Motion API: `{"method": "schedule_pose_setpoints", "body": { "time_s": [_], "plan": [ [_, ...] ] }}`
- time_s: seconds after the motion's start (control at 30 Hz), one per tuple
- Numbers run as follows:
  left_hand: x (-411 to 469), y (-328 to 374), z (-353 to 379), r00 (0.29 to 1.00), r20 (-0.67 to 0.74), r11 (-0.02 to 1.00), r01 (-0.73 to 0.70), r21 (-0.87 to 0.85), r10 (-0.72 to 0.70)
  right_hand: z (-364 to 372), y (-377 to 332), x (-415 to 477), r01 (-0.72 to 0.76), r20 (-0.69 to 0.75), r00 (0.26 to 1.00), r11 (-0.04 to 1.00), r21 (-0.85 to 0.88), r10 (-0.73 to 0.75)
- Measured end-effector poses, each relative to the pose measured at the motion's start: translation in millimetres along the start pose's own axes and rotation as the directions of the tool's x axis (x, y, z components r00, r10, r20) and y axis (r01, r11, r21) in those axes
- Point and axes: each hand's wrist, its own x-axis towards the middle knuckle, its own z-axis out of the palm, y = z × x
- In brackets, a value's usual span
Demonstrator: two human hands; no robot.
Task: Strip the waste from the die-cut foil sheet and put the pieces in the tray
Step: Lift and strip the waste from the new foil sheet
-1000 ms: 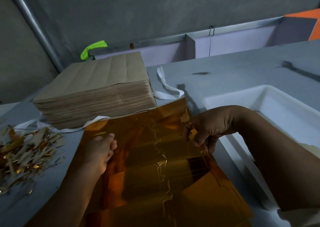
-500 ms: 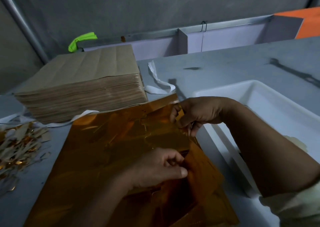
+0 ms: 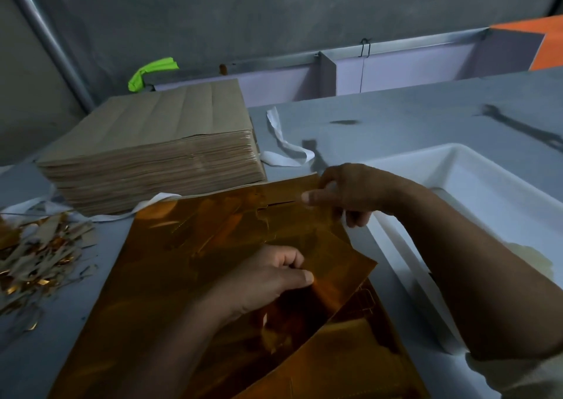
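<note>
A shiny gold die-cut foil sheet lies on the grey table in front of me. My left hand pinches a cut foil piece near the sheet's middle and holds it lifted off the sheet below. My right hand grips the sheet's far right corner, thumb on top. The white tray stands just right of the sheet, under my right forearm.
A thick stack of brown paper sheets sits at the back left, with white strapping bands beside it. A heap of gold and brown waste strips lies at the left edge. A low wall runs along the table's far side.
My left hand moved from the sheet's left part to its middle and pinched a piece, which now stands lifted and separated. My right hand shifted up to the far corner.
</note>
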Motion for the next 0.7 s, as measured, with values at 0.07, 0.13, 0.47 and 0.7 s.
{"method": "schedule_pose_setpoints", "body": {
  "time_s": [0.07, 0.13, 0.47, 0.7],
  "plan": [
    [0, 1, 1, 1.000, -0.006, 0.999, -0.002, 0.049, 0.002, -1, 1, 3, 0.025, -0.139, 0.990, 0.999, -0.033, -0.029],
    [0, 3, 0, 0.999, -0.049, 0.996, 0.004, 0.092, 0.001, -3, 1, 4, 0.063, -0.239, 0.969, 0.998, -0.013, -0.064],
    [-3, 15, -23, 0.971, -0.238, 0.999, -0.006, 0.047, 0.017, -3, -4, -11, 0.015, 0.436, 0.894, 0.980, 0.197, -0.101],
    [-9, 1, -22, 1.000, -0.012, 0.995, -0.005, 0.100, 0.006, -6, 1, -11, 0.025, 0.628, 0.771, 0.992, 0.128, -0.100]
  ]
}}
